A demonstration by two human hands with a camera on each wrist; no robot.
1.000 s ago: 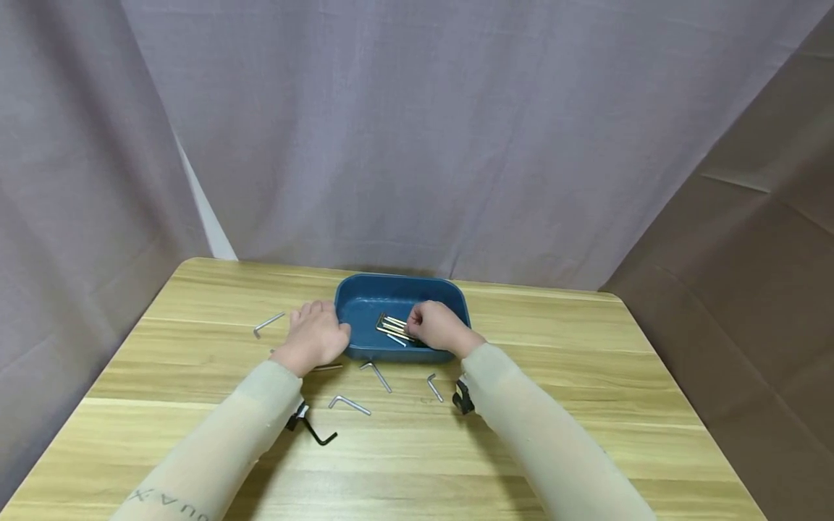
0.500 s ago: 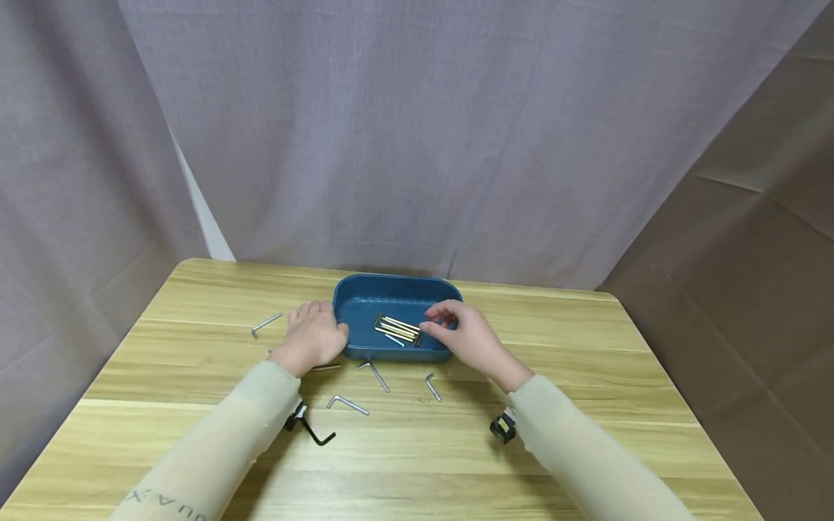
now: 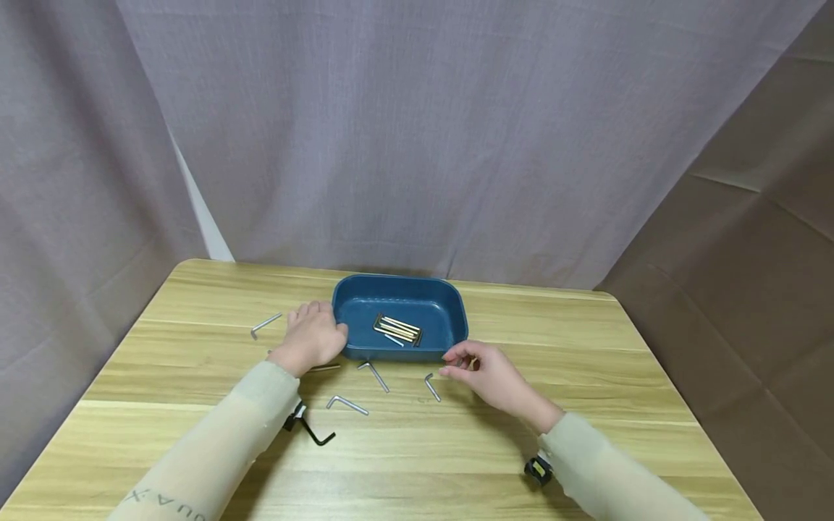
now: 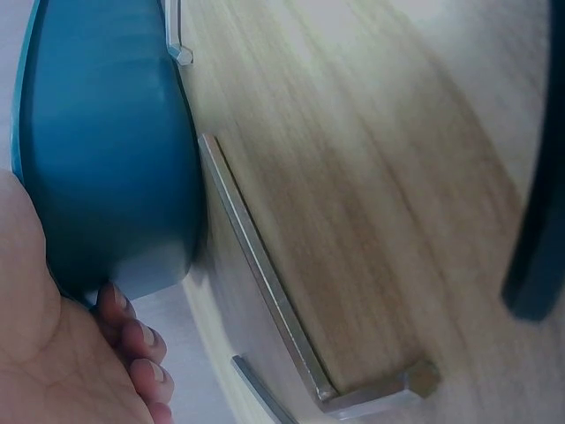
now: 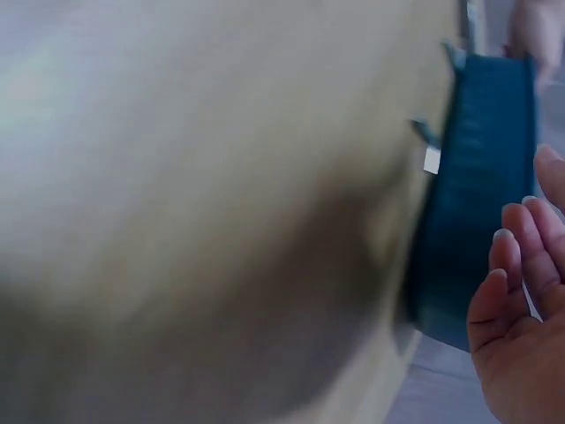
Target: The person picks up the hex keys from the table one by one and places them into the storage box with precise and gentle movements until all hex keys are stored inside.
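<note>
Far left, one stray hex key (image 3: 266,324) lies on the table (image 3: 586,376). My left hand (image 3: 311,340) rests w/ fingers against the blue tray (image 3: 399,289) end wall, steadying it, not gripping. Tray holds a bundle of hex keys (image 3: 397,329). I'd say step in hand = collecting loose keys. My right hand (image 3: 485,373) hovers relaxed, nothing in it, just beside the short hex key (image 3: 432,386) in front of the tray. Next, I'd guess: pinch that key & lift over the rim.
</note>
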